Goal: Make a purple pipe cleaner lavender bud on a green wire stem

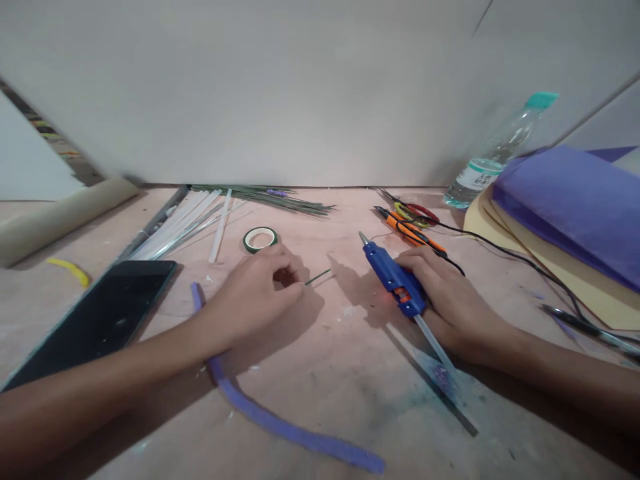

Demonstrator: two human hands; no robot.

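Note:
My left hand is closed in a pinch around a short, thin green stem, whose free end points right. Wrapped around a blue hot glue gun is my right hand. The gun's nozzle points up and left, and a clear glue stick sticks out of its back end. Just beyond my left hand lies a roll of green tape. A long purple fuzzy strip runs under my left wrist and curves toward the front.
Glue sticks and green wire stems lie at the back left, near a phone. An orange cutter, scissors, a leaning bottle, purple sheets and a pen are on the right. A black cord crosses there.

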